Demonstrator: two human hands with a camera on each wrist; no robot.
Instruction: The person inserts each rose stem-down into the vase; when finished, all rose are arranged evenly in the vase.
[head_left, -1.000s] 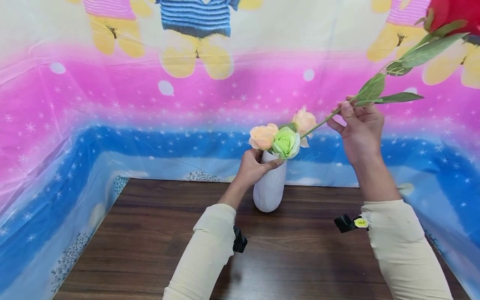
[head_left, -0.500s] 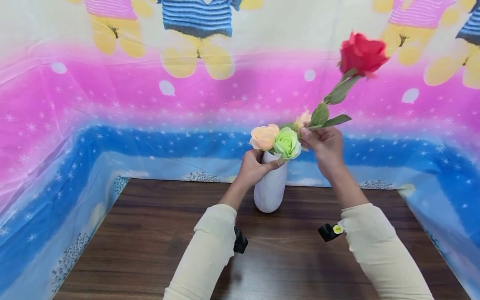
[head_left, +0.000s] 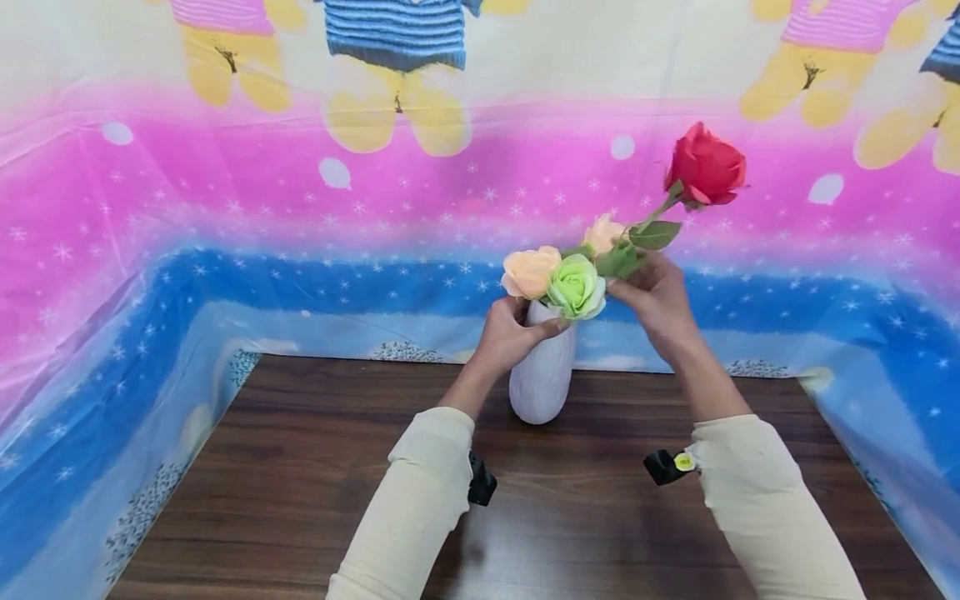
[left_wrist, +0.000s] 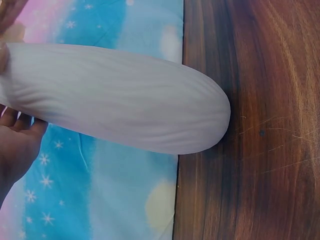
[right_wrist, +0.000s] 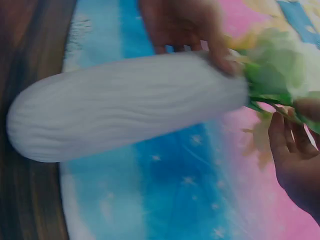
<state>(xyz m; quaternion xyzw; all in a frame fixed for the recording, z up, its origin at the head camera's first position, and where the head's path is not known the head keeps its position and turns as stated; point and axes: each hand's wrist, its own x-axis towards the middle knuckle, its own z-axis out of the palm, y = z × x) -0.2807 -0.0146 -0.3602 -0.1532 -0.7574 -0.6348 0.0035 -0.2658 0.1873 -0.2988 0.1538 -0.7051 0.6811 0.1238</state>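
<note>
A white ribbed vase [head_left: 542, 379] stands on the table, and my left hand [head_left: 504, 340] grips it just below the rim. Out of its mouth come a green rose [head_left: 576, 287] and two peach roses, one on the left [head_left: 529, 273] and one behind [head_left: 603, 233]. My right hand [head_left: 663, 304] pinches the leafy stem of a red rose [head_left: 707, 165] to the right of these blooms. The red bloom leans up and right. In the right wrist view, stems [right_wrist: 267, 101] run from the vase mouth toward my right fingers [right_wrist: 277, 132]; blur hides which stem is whose.
The dark wooden table [head_left: 315, 467] reaches back to a hanging cloth [head_left: 420, 225] with a pink and blue print, which also runs along both sides. A small black device [head_left: 482, 482] sits at the left cuff, another [head_left: 666, 467] at the right.
My right hand has moved left toward the vase with the red rose. In the last half second the red bloom has dropped lower. The left hand and the vase stay put.
</note>
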